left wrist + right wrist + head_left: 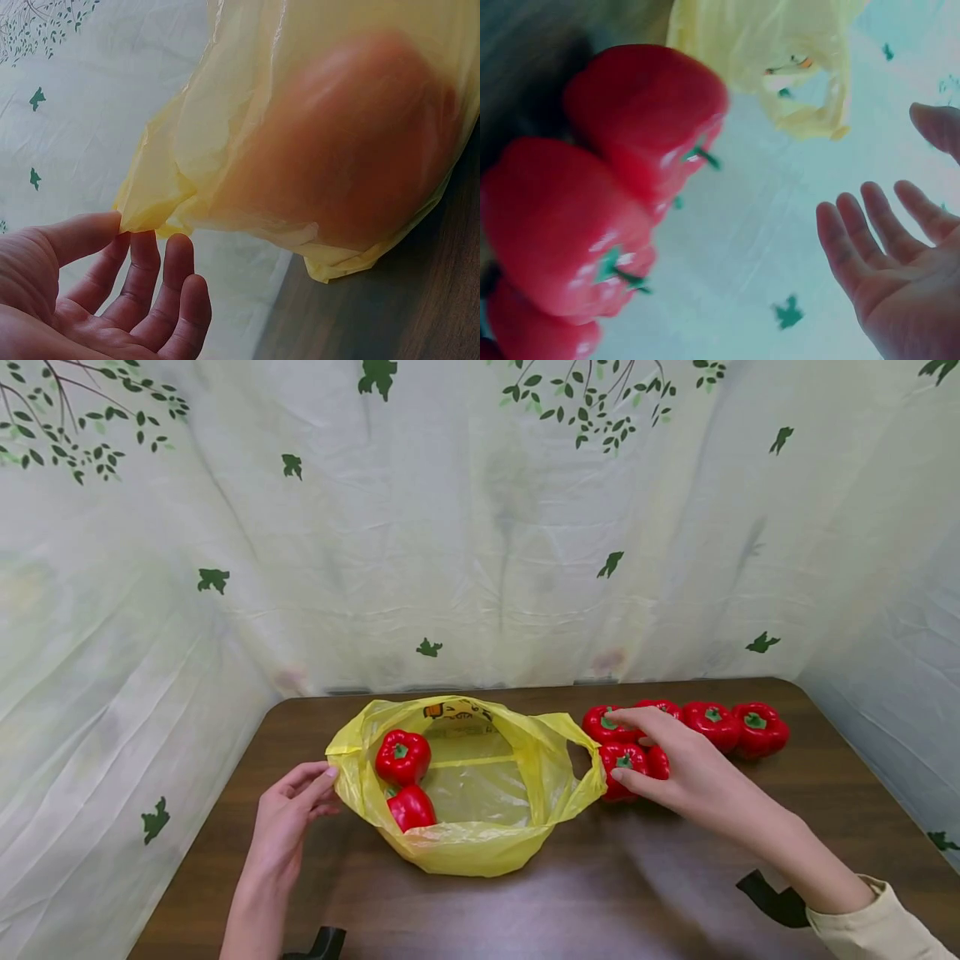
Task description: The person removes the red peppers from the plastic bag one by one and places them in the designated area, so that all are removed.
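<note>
A yellow plastic bag [480,852] stands on the table with its mouth spread upward. Two red bell peppers, one with its stem up [402,757] and one below it [412,809], show inside. At the bag's left rim, my left hand [288,806] pinches the plastic between thumb and fingertips; the left wrist view shows this hand [112,292] close up. Over a group of red bell peppers beside the bag hovers my right hand [693,768], thumb and fingers spread. The nearest pepper [621,760] is partly covered by it. In the right wrist view this hand [907,277] holds nothing.
More red bell peppers [759,729] sit at the back right of the brown wooden table [487,918]. Black strips [772,897] lie near the front. Pale leaf-patterned cloth [487,568] hangs behind and at both sides.
</note>
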`<action>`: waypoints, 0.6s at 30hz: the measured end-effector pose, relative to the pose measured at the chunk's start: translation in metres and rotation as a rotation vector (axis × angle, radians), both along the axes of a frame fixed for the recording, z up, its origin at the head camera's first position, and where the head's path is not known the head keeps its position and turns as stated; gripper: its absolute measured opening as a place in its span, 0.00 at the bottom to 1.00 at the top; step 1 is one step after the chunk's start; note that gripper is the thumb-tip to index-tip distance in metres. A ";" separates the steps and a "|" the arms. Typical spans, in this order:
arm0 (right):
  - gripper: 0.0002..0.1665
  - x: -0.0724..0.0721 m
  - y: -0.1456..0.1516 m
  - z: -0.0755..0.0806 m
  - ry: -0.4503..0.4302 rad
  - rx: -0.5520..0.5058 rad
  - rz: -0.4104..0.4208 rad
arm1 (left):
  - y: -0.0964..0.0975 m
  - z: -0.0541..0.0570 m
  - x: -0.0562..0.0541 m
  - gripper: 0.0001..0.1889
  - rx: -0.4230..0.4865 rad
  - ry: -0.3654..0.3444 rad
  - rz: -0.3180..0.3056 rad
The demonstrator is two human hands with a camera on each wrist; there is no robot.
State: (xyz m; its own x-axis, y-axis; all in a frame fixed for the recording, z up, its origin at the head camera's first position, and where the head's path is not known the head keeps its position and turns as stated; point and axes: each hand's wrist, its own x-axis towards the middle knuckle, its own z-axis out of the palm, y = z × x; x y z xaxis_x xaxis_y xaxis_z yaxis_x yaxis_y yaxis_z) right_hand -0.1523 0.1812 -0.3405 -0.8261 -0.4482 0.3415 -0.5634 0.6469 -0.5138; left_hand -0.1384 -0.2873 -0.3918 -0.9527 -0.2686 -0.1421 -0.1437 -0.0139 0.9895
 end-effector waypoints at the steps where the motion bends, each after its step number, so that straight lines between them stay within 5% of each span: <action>1: 0.36 -0.001 -0.004 0.003 -0.009 0.011 0.022 | 0.000 0.000 0.000 0.15 -0.004 -0.004 0.001; 18: 0.36 -0.025 -0.067 0.051 -0.131 0.228 0.301 | -0.002 0.001 0.001 0.16 -0.025 -0.018 -0.009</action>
State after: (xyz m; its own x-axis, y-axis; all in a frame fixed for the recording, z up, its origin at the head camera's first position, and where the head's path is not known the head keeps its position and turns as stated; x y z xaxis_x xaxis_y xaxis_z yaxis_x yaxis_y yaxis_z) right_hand -0.1769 0.1139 -0.2894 -0.6763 -0.7290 0.1053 -0.6843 0.5689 -0.4563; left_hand -0.1377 -0.2896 -0.3912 -0.9524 -0.2637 -0.1529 -0.1618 0.0120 0.9868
